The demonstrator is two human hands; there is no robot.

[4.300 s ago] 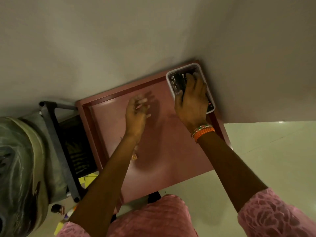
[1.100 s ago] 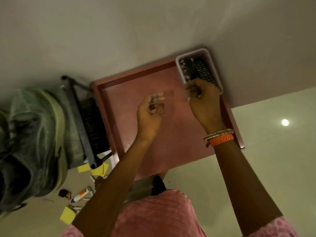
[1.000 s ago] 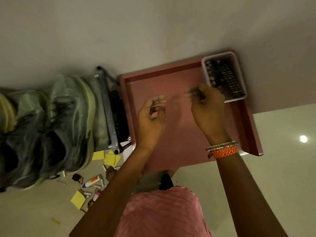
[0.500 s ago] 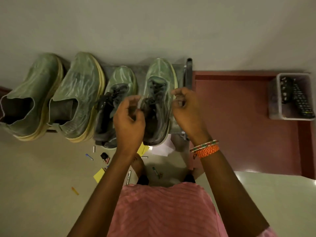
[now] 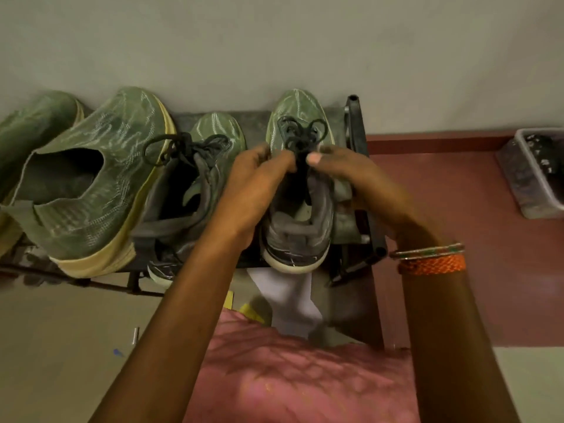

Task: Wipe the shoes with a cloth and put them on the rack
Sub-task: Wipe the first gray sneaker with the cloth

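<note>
Green mesh sneaker point(image 5: 300, 190) sits on the rack point(image 5: 360, 190) now; the view has swung off the maroon surface point(image 5: 457, 233). Left hand point(image 5: 256, 190) and right hand point(image 5: 357, 178) pinch its black laces point(image 5: 300, 132), just beyond their grip. Placement looks done.

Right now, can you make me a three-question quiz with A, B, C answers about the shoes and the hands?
1. Where do the shoes sit?
A. on a rack by the wall
B. in a box
C. on a chair

2. How many shoes have dark laces?
A. none
B. two
C. five

3. What are both hands doing?
A. hanging loose
B. holding a cloth
C. gripping the right-hand laced shoe

Answers: 1 A, the shoes stand on the rack against the wall. 2 B, the laced shoe and its neighbour show laces. 3 C, the left hand and right hand pinch it at its laces.
</note>
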